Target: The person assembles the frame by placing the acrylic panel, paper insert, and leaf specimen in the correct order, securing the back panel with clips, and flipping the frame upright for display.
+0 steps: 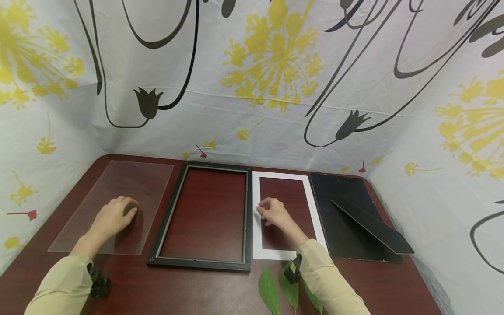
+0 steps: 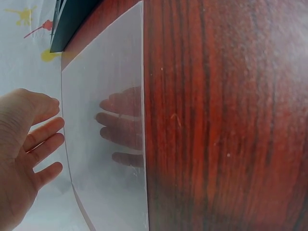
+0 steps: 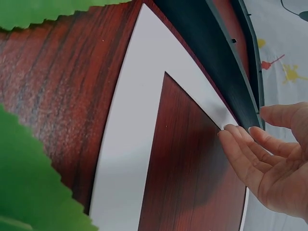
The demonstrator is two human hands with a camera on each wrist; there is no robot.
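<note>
On the left, my left hand (image 1: 112,217) hovers over a clear plastic sheet (image 1: 147,175) with fingers loosely bent and nothing held. Its dark reflection shows in the sheet (image 2: 106,192) in the left wrist view. My right hand (image 1: 277,214) is at the left strip of a white picture mat (image 1: 275,254), a flat rectangle with a cut-out middle. Its fingers are relaxed, with fingertips right at the mat's inner edge (image 3: 192,94) in the right wrist view. Between the hands lies an empty black picture frame (image 1: 197,264).
At the right lies a black backing board (image 1: 342,188) with its stand leg (image 1: 372,224) raised at an angle. Several green leaves (image 1: 269,288) lie at the front, partly under my right forearm. Patterned white cloth (image 1: 252,127) surrounds the brown table (image 1: 189,293).
</note>
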